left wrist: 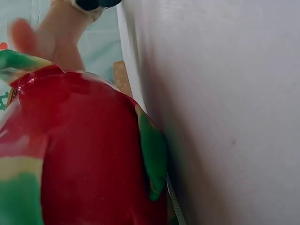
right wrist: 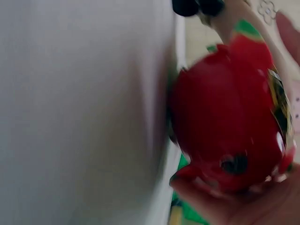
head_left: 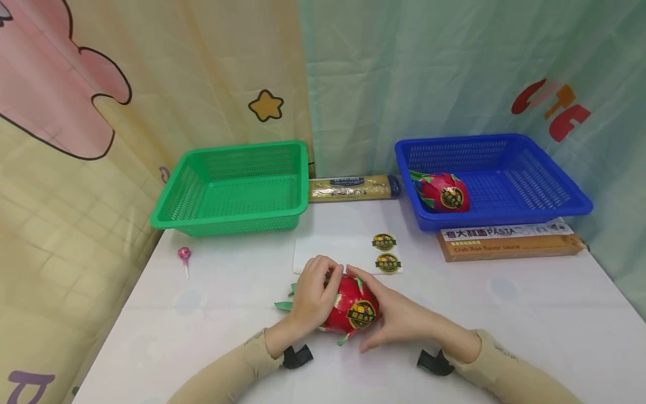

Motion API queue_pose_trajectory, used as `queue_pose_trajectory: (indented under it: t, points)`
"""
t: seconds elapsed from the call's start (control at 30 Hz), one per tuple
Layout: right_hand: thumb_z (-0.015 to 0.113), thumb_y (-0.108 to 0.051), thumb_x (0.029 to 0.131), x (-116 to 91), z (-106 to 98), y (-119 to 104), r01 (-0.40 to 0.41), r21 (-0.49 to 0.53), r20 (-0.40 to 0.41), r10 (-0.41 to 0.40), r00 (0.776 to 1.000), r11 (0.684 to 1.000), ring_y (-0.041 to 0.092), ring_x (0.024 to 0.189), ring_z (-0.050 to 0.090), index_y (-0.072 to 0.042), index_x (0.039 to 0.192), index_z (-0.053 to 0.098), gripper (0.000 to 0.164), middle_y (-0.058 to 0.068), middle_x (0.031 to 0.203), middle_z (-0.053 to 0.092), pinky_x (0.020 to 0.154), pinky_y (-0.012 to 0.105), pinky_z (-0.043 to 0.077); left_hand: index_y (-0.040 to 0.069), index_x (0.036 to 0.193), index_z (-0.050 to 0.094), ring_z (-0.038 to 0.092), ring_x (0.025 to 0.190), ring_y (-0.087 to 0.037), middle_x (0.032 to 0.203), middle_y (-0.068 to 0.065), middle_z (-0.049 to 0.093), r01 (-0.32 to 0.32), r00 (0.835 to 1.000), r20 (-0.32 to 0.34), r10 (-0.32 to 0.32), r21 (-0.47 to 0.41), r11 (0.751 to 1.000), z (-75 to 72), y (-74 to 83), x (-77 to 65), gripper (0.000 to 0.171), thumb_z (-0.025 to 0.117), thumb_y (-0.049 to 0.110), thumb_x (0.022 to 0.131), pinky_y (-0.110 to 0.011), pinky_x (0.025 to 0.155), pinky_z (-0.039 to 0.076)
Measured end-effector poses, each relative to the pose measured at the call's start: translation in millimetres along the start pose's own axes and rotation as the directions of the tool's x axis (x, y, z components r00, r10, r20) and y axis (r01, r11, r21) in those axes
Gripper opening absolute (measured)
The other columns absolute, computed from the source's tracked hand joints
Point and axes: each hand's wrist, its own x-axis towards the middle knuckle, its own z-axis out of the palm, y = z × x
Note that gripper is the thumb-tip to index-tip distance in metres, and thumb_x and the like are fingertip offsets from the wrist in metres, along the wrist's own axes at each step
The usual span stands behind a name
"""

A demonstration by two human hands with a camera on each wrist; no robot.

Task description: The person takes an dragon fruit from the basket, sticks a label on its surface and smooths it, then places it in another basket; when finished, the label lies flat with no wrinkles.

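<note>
A red dragon fruit point(head_left: 348, 306) with green-tipped scales lies on the white table in front of me, bearing a black-and-gold round sticker point(head_left: 361, 314). My left hand point(head_left: 314, 292) grips it from the left and above, fingers bent over its top. Around its right end is my right hand point(head_left: 404, 314); the fingers touch the far side, while the thumb stands away from the fruit. Both wrist views are largely filled by the red fruit point(left wrist: 93, 140), and the right wrist view shows right-hand fingers point(right wrist: 211, 201) against it. The left fingertips are partly hidden.
Behind the hands lies a white sheet point(head_left: 333, 252) with two round stickers. A green basket point(head_left: 242, 221) stands back left, a blue basket point(head_left: 504, 216) holding another dragon fruit point(head_left: 444, 193) back right. Pasta pack point(head_left: 353, 189), pasta box point(head_left: 510, 244) and lollipop point(head_left: 184, 255) lie around.
</note>
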Motion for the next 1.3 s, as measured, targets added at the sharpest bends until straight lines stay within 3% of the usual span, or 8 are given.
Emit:
queue_pose_trajectory:
  t: [0.3, 0.43, 0.6, 0.7, 0.83, 0.93, 1.1, 1.3]
  points:
    - [0.088, -0.041, 0.059, -16, -6, -5, -0.011, -0.049, -0.224, -0.001, 0.975, 0.999, 0.019, 0.115, 0.051, -0.031, 0.130, 0.036, 0.089, -0.009, 0.143, 0.039, 0.086, 0.035, 0.048, 0.013, 0.096, 0.064, 0.055, 0.097, -0.012, 0.098, 0.004, 0.063, -0.182, 0.977, 0.095, 0.192, -0.109, 0.977, -7.3, 4.5, 7.4, 0.013, 0.053, 0.019, 0.095, -0.032, 0.084, 0.043]
    - [0.091, -0.024, 0.058, -27, -39, -14, 0.081, -0.061, -0.348, -0.097, 0.933, 0.995, 0.019, 0.114, 0.050, -0.018, 0.131, 0.037, 0.091, 0.002, 0.144, 0.040, 0.084, 0.031, 0.049, 0.011, 0.099, 0.066, 0.053, 0.109, -0.021, 0.111, -0.005, 0.063, -0.323, 0.946, -0.057, 0.318, -0.115, 0.939, -10.6, 12.2, 31.5, 0.015, 0.055, 0.018, 0.093, -0.043, 0.094, 0.036]
    - [0.089, 0.004, 0.053, -35, -89, -24, 0.108, -0.133, -0.520, -0.162, 0.838, 0.985, 0.012, 0.111, 0.049, -0.005, 0.131, 0.034, 0.096, 0.004, 0.142, 0.040, 0.081, 0.018, 0.047, 0.005, 0.092, 0.060, 0.048, 0.107, -0.030, 0.109, -0.015, 0.057, -0.425, 0.877, -0.300, 0.375, -0.121, 0.897, 0.3, 17.8, 68.0, 0.012, 0.054, 0.015, 0.092, -0.046, 0.094, 0.033]
    - [0.086, 0.011, 0.054, -42, -122, -25, 0.028, -0.163, -0.607, -0.123, 0.785, 0.986, 0.010, 0.107, 0.049, -0.008, 0.137, 0.029, 0.103, 0.000, 0.140, 0.039, 0.080, 0.014, 0.046, 0.003, 0.093, 0.058, 0.050, 0.106, -0.031, 0.108, -0.017, 0.056, -0.434, 0.881, -0.292, 0.372, -0.187, 0.881, 14.7, 17.2, 87.2, 0.007, 0.055, 0.009, 0.091, -0.042, 0.095, 0.036]
    - [0.084, 0.006, 0.062, -48, -166, -15, -0.104, -0.177, -0.712, -0.054, 0.700, 0.979, 0.013, 0.117, 0.045, -0.020, 0.141, 0.024, 0.103, -0.002, 0.142, 0.037, 0.085, 0.013, 0.043, 0.001, 0.103, 0.060, 0.050, 0.114, -0.027, 0.118, -0.014, 0.056, -0.341, 0.940, -0.103, 0.325, -0.287, 0.895, 40.5, 11.5, 110.3, 0.015, 0.059, 0.006, 0.089, -0.036, 0.096, 0.040]
    - [0.081, 0.000, 0.069, -49, -195, -3, -0.171, -0.165, -0.768, -0.018, 0.640, 0.971, 0.017, 0.128, 0.037, -0.027, 0.141, 0.021, 0.099, -0.004, 0.145, 0.034, 0.094, 0.020, 0.041, 0.004, 0.114, 0.061, 0.042, 0.126, -0.019, 0.132, -0.009, 0.050, -0.171, 0.973, 0.099, 0.210, -0.306, 0.937, 60.9, 5.5, 124.1, 0.025, 0.061, 0.015, 0.091, -0.030, 0.099, 0.039]
    - [0.078, -0.011, 0.076, -51, -228, 20, -0.272, -0.150, -0.814, 0.038, 0.580, 0.951, 0.021, 0.131, 0.033, -0.033, 0.140, 0.017, 0.092, -0.002, 0.145, 0.029, 0.101, 0.034, 0.039, 0.014, 0.129, 0.056, 0.042, 0.127, -0.013, 0.143, -0.003, 0.042, 0.110, 0.936, 0.353, -0.009, -0.268, 0.957, 90.7, 0.0, 138.3, 0.041, 0.061, 0.032, 0.092, -0.026, 0.101, 0.036]
    - [0.075, -0.029, 0.080, -61, -256, 48, -0.442, -0.095, -0.820, 0.182, 0.542, 0.892, 0.038, 0.134, 0.022, -0.031, 0.137, 0.010, 0.086, 0.021, 0.142, 0.022, 0.100, 0.057, 0.032, 0.019, 0.128, 0.059, 0.051, 0.119, -0.015, 0.144, -0.006, 0.040, 0.226, 0.899, 0.423, -0.116, -0.221, 0.949, 114.8, 0.0, 144.6, 0.040, 0.060, 0.036, 0.092, -0.031, 0.098, 0.039]
